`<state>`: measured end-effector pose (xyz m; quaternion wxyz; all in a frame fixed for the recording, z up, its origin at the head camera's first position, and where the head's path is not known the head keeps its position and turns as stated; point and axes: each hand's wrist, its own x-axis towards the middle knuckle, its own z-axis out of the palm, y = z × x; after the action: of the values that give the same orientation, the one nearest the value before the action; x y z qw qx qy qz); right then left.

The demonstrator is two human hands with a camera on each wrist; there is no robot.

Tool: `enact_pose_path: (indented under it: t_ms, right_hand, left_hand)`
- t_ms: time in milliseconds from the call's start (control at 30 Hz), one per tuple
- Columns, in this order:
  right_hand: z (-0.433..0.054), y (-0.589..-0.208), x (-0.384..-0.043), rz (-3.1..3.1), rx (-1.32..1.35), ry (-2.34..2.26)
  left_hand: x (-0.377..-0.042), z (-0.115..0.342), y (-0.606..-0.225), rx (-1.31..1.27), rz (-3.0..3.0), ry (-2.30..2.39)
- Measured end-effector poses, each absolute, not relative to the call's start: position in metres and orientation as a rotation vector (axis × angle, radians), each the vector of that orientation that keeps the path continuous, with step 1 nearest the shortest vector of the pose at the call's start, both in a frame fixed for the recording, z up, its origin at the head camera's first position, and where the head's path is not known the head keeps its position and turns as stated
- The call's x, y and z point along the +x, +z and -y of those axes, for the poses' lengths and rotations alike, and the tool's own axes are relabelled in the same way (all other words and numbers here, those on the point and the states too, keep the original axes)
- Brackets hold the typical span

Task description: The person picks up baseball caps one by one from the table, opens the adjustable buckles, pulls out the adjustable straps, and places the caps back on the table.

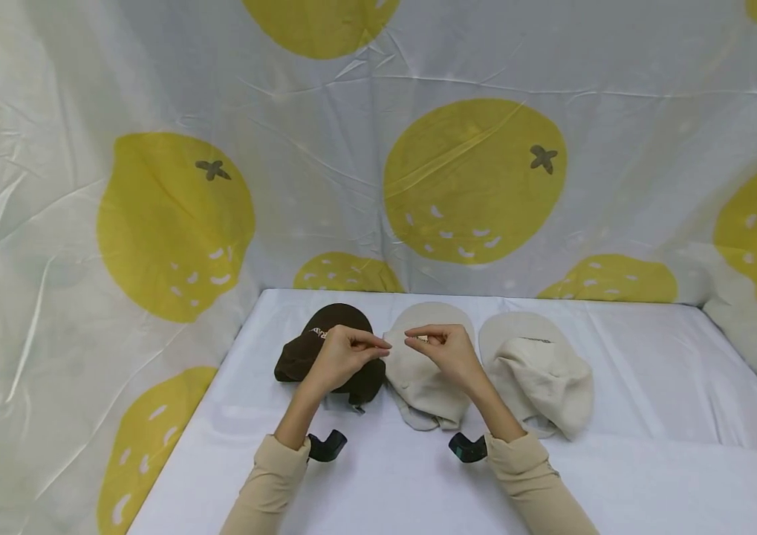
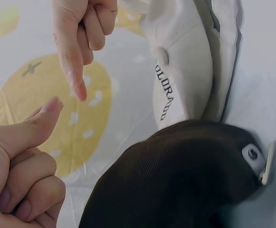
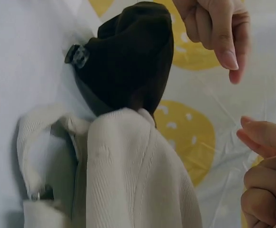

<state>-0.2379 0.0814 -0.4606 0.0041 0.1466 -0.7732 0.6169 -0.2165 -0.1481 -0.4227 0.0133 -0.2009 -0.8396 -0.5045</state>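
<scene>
My left hand (image 1: 345, 357) is raised above the dark brown cap (image 1: 331, 322), thumb and index finger held close together at the tips, the other fingers curled, nothing between them. Facing it, my right hand (image 1: 448, 355) makes the same shape over the middle beige cap (image 1: 434, 397) and is also empty. A small gap separates the fingertips of the two hands. Neither hand appears to touch a cap. In the left wrist view, dark lettering marks a beige cap (image 2: 185, 52), and a metal buckle (image 2: 253, 154) shows on the brown cap's strap.
A second beige cap (image 1: 545, 379), its crown creased, lies right of the middle one. All rest on a white-covered table (image 1: 378, 483). Lemon-print cloth (image 1: 325, 186) hangs behind and at the sides. Black devices (image 1: 327, 446) sit at both wrists.
</scene>
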Motion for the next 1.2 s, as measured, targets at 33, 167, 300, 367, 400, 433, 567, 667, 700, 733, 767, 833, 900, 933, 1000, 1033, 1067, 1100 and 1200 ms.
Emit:
enact_pose_path:
  t_ms: [33,167,300,367,400,433,567,667,700,733,767,833,900,933,1000,1033,1067,1100,1200]
  right_hand:
    - [-0.084,-0.461,-0.238,2.429,0.455,1.933]
    - [-0.093,-0.463,-0.237,2.459,0.448,1.908]
    - [-0.100,-0.466,-0.236,2.489,0.453,1.875]
    - [-0.103,-0.467,-0.235,2.498,0.457,1.872]
    - [-0.104,-0.467,-0.235,2.502,0.458,1.871]
    - [-0.106,-0.468,-0.234,2.509,0.457,1.866]
    - [-0.110,-0.470,-0.233,2.539,0.446,1.850]
    - [-0.112,-0.471,-0.233,2.555,0.456,1.852]
    - [-0.113,-0.471,-0.232,2.558,0.462,1.857]
    - [-0.113,-0.471,-0.231,2.558,0.465,1.866]
    - [-0.114,-0.471,-0.231,2.561,0.467,1.877]
    - [-0.115,-0.471,-0.229,2.569,0.479,1.905]
    - [-0.116,-0.471,-0.228,2.585,0.491,1.934]
    - [-0.117,-0.471,-0.227,2.595,0.495,1.947]
    - [-0.119,-0.473,-0.226,2.627,0.507,1.952]
    - [-0.119,-0.474,-0.225,2.645,0.512,1.946]
    - [-0.120,-0.475,-0.224,2.660,0.519,1.939]
    - [-0.120,-0.475,-0.224,2.674,0.529,1.928]
    - [-0.120,-0.476,-0.222,2.706,0.566,1.899]
  left_hand:
    - [-0.217,0.146,-0.424,-0.625,2.622,-1.565]
    - [-0.219,0.142,-0.429,-0.630,2.664,-1.530]
    - [-0.220,0.140,-0.437,-0.610,2.703,-1.509]
    - [-0.220,0.139,-0.441,-0.599,2.718,-1.503]
    - [-0.220,0.139,-0.442,-0.595,2.722,-1.507]
    - [-0.220,0.139,-0.444,-0.594,2.724,-1.509]
    - [-0.219,0.142,-0.450,-0.623,2.722,-1.480]
    - [-0.219,0.144,-0.457,-0.647,2.731,-1.441]
    - [-0.220,0.144,-0.459,-0.647,2.738,-1.431]
    - [-0.219,0.145,-0.461,-0.646,2.744,-1.421]
    - [-0.219,0.145,-0.463,-0.642,2.751,-1.416]
    - [-0.219,0.145,-0.465,-0.627,2.766,-1.407]
    - [-0.218,0.145,-0.467,-0.624,2.779,-1.391]
    - [-0.218,0.145,-0.468,-0.626,2.784,-1.385]
    - [-0.218,0.144,-0.469,-0.640,2.791,-1.365]
    - [-0.218,0.144,-0.470,-0.650,2.794,-1.357]
    - [-0.217,0.144,-0.470,-0.655,2.798,-1.352]
    - [-0.217,0.143,-0.471,-0.658,2.800,-1.350]
    - [-0.215,0.142,-0.472,-0.649,2.810,-1.340]
